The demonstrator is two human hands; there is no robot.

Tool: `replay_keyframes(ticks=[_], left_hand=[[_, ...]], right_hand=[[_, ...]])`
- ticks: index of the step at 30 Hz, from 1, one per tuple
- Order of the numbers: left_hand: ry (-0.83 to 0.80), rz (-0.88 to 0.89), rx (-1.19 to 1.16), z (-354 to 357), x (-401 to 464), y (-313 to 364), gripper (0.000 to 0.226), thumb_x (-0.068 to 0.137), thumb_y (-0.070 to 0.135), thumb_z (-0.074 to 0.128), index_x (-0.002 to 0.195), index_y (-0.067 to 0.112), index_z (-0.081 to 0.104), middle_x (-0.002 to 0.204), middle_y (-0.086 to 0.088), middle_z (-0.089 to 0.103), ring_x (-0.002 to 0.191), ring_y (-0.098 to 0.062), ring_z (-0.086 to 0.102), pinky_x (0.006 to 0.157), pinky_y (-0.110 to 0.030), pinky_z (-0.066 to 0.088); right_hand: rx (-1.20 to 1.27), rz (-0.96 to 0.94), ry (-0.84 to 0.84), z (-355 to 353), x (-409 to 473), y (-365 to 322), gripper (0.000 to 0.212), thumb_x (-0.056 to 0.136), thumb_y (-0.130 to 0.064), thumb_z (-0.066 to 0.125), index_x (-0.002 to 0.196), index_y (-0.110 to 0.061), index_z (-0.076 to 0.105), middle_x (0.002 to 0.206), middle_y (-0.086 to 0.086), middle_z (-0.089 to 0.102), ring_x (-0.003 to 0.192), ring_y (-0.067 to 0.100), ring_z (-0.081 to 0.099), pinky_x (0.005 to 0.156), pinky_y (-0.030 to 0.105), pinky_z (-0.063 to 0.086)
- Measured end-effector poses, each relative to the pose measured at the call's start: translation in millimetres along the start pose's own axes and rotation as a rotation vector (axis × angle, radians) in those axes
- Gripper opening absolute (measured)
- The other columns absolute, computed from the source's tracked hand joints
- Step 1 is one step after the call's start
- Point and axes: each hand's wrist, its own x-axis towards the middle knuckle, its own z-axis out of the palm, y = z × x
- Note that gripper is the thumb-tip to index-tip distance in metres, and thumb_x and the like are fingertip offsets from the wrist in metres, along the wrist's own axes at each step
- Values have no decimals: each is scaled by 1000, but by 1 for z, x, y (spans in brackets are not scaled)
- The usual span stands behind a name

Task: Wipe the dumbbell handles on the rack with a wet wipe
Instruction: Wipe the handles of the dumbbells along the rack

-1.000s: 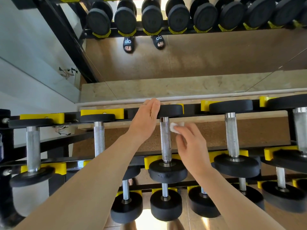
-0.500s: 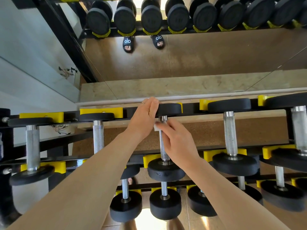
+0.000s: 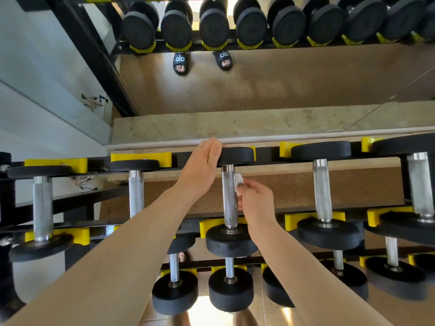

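Note:
A black and yellow rack (image 3: 141,158) holds several dumbbells with black heads and knurled steel handles. My left hand (image 3: 202,163) lies with straight fingers on the far head (image 3: 237,155) of the middle dumbbell. My right hand (image 3: 255,203) pinches a small white wet wipe (image 3: 238,182) and holds it against the right side of that dumbbell's handle (image 3: 229,196), near its far end. The near head (image 3: 230,241) sits in a yellow cradle.
More dumbbells flank the middle one, with handles to the left (image 3: 136,191) and right (image 3: 322,189). A lower tier holds smaller dumbbells (image 3: 229,290). A mirror (image 3: 259,90) behind the rack reflects dumbbells and sandalled feet.
My right hand went from the handle's right side over its top and has come back to the right side with the wipe. My left hand stayed on the far head.

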Motion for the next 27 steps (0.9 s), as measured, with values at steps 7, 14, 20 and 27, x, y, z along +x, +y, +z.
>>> replay_keyframes(ticks=[7, 14, 20, 27], left_hand=[[-6, -13, 10, -1, 0, 1, 40, 113, 38, 23, 107, 18, 57, 100, -7, 56, 89, -10, 51, 85, -34, 45], [6, -1, 16, 1, -1, 3, 39, 113, 36, 23, 101, 16, 54, 94, -8, 54, 85, -13, 49, 78, -30, 42], [5, -2, 25, 1, -1, 3, 40, 113, 36, 23, 102, 15, 55, 95, -10, 54, 87, -18, 50, 80, -34, 43], [15, 3, 14, 1, -1, 1, 41, 113, 37, 23, 98, 14, 53, 93, -12, 52, 86, -21, 50, 81, -41, 44]], right_hand=[[-331, -276, 32, -13, -7, 9, 23, 100, -14, 52, 114, -21, 69, 93, -11, 63, 82, 0, 56, 68, 8, 43], [-344, -84, -91, -34, -6, 23, 19, 98, -16, 54, 101, -13, 73, 76, -1, 63, 73, 15, 56, 71, 30, 44], [-833, -227, -192, -36, -7, 22, 29, 100, -14, 47, 72, -18, 55, 64, -5, 44, 56, 3, 41, 52, 11, 36], [-1077, -260, -355, -38, -22, 16, 26, 97, -18, 47, 80, -16, 66, 77, 1, 61, 64, 7, 55, 53, 14, 37]])
